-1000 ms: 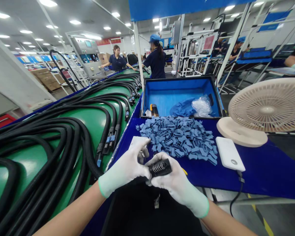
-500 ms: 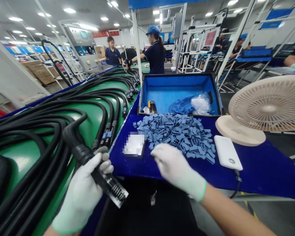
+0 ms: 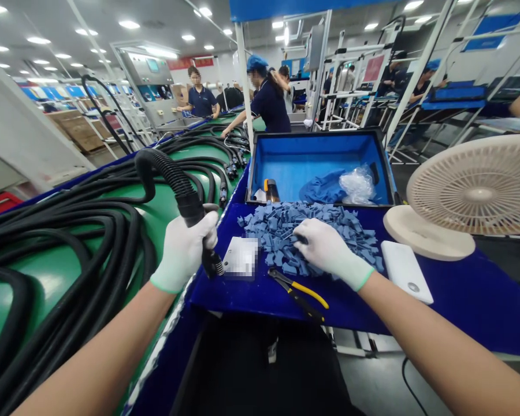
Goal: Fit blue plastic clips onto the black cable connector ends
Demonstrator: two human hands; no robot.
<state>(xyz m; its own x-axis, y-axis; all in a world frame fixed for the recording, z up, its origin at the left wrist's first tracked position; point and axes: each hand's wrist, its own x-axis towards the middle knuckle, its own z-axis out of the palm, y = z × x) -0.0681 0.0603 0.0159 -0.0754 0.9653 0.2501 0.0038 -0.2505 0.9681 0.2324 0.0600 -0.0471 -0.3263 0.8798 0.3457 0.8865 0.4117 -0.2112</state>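
Blue-covered bench (image 3: 225,297) before you: your left hand (image 3: 184,251) closes firmly around a black corrugated hose (image 3: 167,173), while your right hand (image 3: 329,248), fingers slightly curled, rests among the blue clips (image 3: 273,240), perhaps pinching one.

Head view faces forward, down, near left hand (image 3: 184,251), right hand (image 3: 329,248); edges perhaps warped.
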